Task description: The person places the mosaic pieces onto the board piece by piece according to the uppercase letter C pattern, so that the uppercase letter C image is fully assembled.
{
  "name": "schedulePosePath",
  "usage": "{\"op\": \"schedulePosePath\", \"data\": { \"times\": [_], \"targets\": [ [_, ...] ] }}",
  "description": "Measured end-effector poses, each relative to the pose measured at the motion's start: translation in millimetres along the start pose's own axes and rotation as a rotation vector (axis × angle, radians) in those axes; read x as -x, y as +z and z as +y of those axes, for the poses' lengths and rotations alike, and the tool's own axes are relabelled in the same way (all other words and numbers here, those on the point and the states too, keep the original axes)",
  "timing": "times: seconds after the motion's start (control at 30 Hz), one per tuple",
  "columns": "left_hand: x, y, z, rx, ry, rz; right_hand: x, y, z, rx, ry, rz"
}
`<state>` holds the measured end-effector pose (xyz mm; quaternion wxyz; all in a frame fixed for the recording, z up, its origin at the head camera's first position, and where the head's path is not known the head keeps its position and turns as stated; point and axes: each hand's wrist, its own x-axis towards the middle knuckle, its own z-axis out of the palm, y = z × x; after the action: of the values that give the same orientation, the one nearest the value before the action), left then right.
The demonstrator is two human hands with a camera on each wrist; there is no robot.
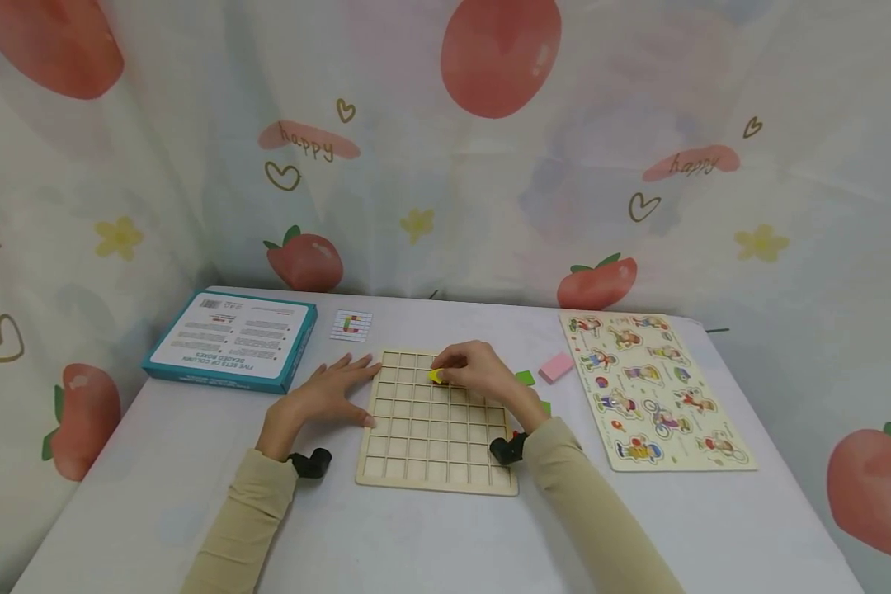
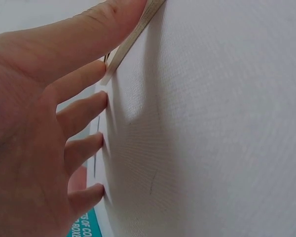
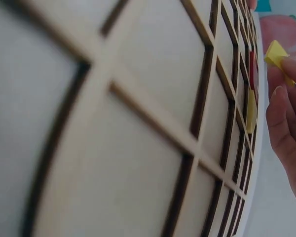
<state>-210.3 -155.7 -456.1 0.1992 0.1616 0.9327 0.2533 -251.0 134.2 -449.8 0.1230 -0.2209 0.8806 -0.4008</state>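
Observation:
A wooden grid board (image 1: 417,469) lies on the white table. Over its far part, my right hand (image 1: 483,371) pinches a small yellow tile (image 3: 274,53) between thumb and fingers, held off the board in the right wrist view. Set in the grid near those fingers are a red tile (image 3: 252,69) and another yellow tile (image 3: 251,111). My left hand (image 1: 329,393) spreads along the board's left side, thumb at the edge and fingertips near the far left corner. In the left wrist view the thumb touches the board's rim and the other fingers are apart.
Behind the board lies a small pattern card (image 1: 351,325), with a teal-edged box (image 1: 230,340) to its left. Right of the board are a green tile (image 1: 525,378) and a pink block (image 1: 556,367). A picture puzzle board (image 1: 657,412) lies further right.

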Motion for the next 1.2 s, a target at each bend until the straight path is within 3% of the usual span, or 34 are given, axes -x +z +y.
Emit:
{"op": "schedulePosePath", "data": {
  "times": [0.4, 0.7, 1.2],
  "targets": [
    [-3.8, 3.5, -1.2, 0.007, -0.015, -0.003, -14, 7.4, -12, 0.105, 0.007, -0.038],
    [-3.2, 3.4, -4.2, -0.003, -0.015, 0.010, -21, 15.9, -12, 0.169, -0.053, -0.065],
    [-0.4, 1.2, -2.3, -0.011, 0.013, 0.014, -16, 15.4, -14, 0.285, -0.105, -0.093]
  ]
}}
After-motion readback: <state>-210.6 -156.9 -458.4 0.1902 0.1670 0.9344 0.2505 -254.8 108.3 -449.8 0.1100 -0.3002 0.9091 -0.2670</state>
